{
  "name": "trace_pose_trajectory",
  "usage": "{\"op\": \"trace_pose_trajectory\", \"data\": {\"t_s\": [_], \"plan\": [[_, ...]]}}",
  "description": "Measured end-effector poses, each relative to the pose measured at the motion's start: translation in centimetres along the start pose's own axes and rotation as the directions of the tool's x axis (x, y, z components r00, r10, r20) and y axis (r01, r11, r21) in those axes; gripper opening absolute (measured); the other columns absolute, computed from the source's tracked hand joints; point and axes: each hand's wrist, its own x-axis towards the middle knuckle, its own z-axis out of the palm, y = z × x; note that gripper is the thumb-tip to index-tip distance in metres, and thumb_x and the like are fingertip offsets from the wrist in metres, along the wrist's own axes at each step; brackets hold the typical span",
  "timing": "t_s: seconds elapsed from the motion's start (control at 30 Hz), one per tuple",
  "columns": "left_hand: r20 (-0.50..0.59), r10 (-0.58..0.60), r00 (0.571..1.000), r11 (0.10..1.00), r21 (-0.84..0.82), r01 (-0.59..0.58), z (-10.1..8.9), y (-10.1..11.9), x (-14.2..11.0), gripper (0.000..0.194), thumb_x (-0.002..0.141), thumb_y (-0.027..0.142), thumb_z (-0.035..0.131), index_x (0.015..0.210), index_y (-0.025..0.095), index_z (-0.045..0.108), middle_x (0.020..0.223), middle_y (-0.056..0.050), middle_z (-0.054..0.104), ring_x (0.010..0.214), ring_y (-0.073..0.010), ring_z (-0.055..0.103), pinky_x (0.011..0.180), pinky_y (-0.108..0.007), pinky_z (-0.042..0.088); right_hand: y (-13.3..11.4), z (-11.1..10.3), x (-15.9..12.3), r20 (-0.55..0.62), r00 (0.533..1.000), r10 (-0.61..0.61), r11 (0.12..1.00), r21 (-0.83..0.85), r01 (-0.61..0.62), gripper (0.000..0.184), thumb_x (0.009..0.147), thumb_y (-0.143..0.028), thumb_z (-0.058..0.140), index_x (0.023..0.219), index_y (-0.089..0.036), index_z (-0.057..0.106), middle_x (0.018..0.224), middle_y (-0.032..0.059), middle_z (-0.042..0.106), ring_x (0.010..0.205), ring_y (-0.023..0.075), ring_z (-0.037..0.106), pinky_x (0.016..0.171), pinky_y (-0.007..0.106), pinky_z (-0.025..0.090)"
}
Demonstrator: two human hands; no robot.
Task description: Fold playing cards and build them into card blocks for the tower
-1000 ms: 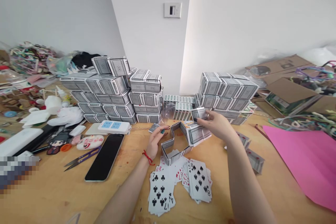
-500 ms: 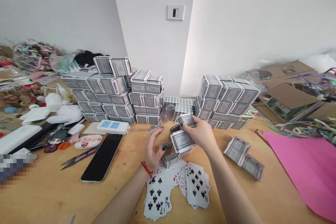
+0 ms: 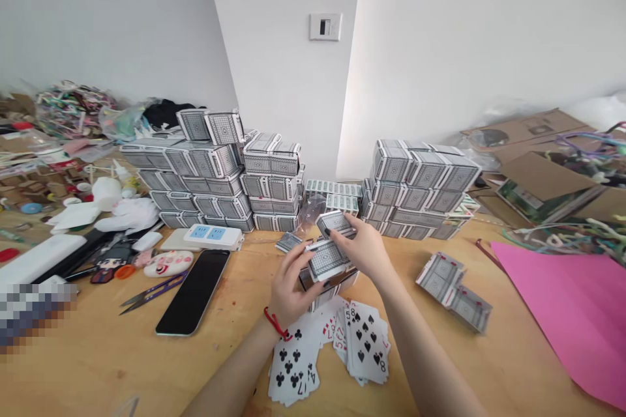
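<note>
An L-shaped panel of grey-backed playing cards is held above a low frame built of folded cards. My right hand grips the panel's far right part, thumb on top. My left hand has its fingers and thumb on the panel's left edge. The panel is tilted and hides most of the frame's inside. Close in front lie loose playing cards, face up: a pile with a seven of clubs and one with an eight of spades.
Stacks of card-built blocks stand at the left and right. A second L-shaped card panel lies to the right, beside pink paper. A phone, thread snips and a power strip lie left.
My right hand has lifted the L-shaped card panel from the table's right side and carried it left over the card frame. My left hand has moved from beside the frame onto the panel.
</note>
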Motion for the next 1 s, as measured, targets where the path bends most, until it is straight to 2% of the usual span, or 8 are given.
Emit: {"op": "trace_pose_trajectory", "data": {"t_s": [0.07,0.2,0.3,0.4,0.5,0.57,0.83,1.0], "plan": [[-0.029,-0.094,0.995,0.995,-0.024,0.094,-0.5,0.3,0.0,0.038,0.079,0.025,0.057,0.116,0.022,0.051,0.123,-0.010,0.049,0.114,-0.0241,0.049,0.096,-0.041,0.042,0.1,-0.8,0.1,0.040,0.999,-0.012,0.994,0.109,0.008,0.044,0.072,-0.041,0.060,0.110,-0.018,0.061,0.110,0.0114,0.064,0.097,0.0269,0.061,0.080,0.037,0.047],[-0.018,-0.252,0.967,0.964,-0.095,0.250,-1.5,0.8,-0.6,0.032,0.081,0.028,0.055,0.113,0.023,0.054,0.123,-0.010,0.049,0.115,-0.0249,0.048,0.095,-0.041,0.042,1.3,-1.6,-0.5,0.136,0.987,-0.087,0.934,0.356,0.033,0.040,0.076,-0.040,0.059,0.110,-0.020,0.061,0.105,0.0088,0.066,0.090,0.0233,0.063,0.076,0.036,0.052],[-0.018,-0.278,0.960,0.955,-0.115,0.275,-1.8,1.3,-1.3,0.031,0.081,0.027,0.054,0.111,0.023,0.055,0.122,-0.010,0.049,0.115,-0.0247,0.048,0.095,-0.041,0.042,3.3,-1.1,-1.6,0.121,0.963,-0.242,0.824,0.549,0.139,0.040,0.076,-0.037,0.061,0.113,-0.023,0.058,0.121,0.0077,0.058,0.105,0.0232,0.057,0.088,0.037,0.048],[-0.014,-0.277,0.961,0.957,-0.088,0.275,-1.6,1.8,-1.7,0.030,0.080,0.027,0.055,0.110,0.024,0.055,0.121,-0.009,0.050,0.114,-0.0244,0.048,0.095,-0.041,0.042,5.4,-0.4,-2.8,0.086,0.950,-0.300,0.758,0.626,0.182,0.043,0.079,-0.036,0.060,0.120,-0.026,0.054,0.129,0.0073,0.052,0.117,0.0247,0.049,0.097,0.041,0.042],[0.008,-0.266,0.964,0.963,-0.052,0.266,-1.1,2.0,-2.0,0.030,0.080,0.026,0.055,0.110,0.024,0.055,0.122,-0.009,0.050,0.114,-0.0248,0.048,0.094,-0.042,0.043,6.9,0.1,-3.6,0.051,0.928,-0.370,0.736,0.626,0.259,0.044,0.080,-0.035,0.060,0.122,-0.027,0.053,0.135,0.0069,0.046,0.126,0.0258,0.039,0.102,0.043,0.036],[0.009,-0.251,0.968,0.967,-0.039,0.251,-0.9,2.1,-2.2,0.030,0.080,0.025,0.056,0.110,0.024,0.055,0.123,-0.008,0.050,0.114,-0.0246,0.048,0.095,-0.043,0.042,7.3,0.4,-3.8,0.033,0.916,-0.399,0.736,0.608,0.298,0.044,0.080,-0.036,0.059,0.123,-0.028,0.053,0.136,0.0070,0.043,0.127,0.0261,0.037,0.103,0.044,0.035],[0.002,-0.245,0.969,0.969,-0.020,0.245,-0.8,1.5,-2.8,0.027,0.082,0.021,0.052,0.109,0.024,0.053,0.125,-0.008,0.045,0.118,-0.0239,0.044,0.096,-0.042,0.041,7.6,2.5,-4.3,-0.121,0.890,-0.440,0.765,0.469,0.442,0.038,0.085,-0.031,0.053,0.122,-0.031,0.052,0.132,0.0072,0.047,0.122,0.0259,0.043,0.101,0.047,0.037],[0.039,-0.228,0.973,0.973,0.027,0.227,-0.8,1.3,-3.0,0.024,0.081,0.022,0.053,0.105,0.025,0.056,0.124,-0.008,0.044,0.116,-0.0246,0.046,0.094,-0.042,0.044,8.3,2.6,-4.5,-0.138,0.886,-0.442,0.806,0.372,0.460,0.039,0.086,-0.032,0.050,0.124,-0.030,0.050,0.130,0.0085,0.048,0.120,0.0269,0.044,0.099,0.048,0.039]]}}
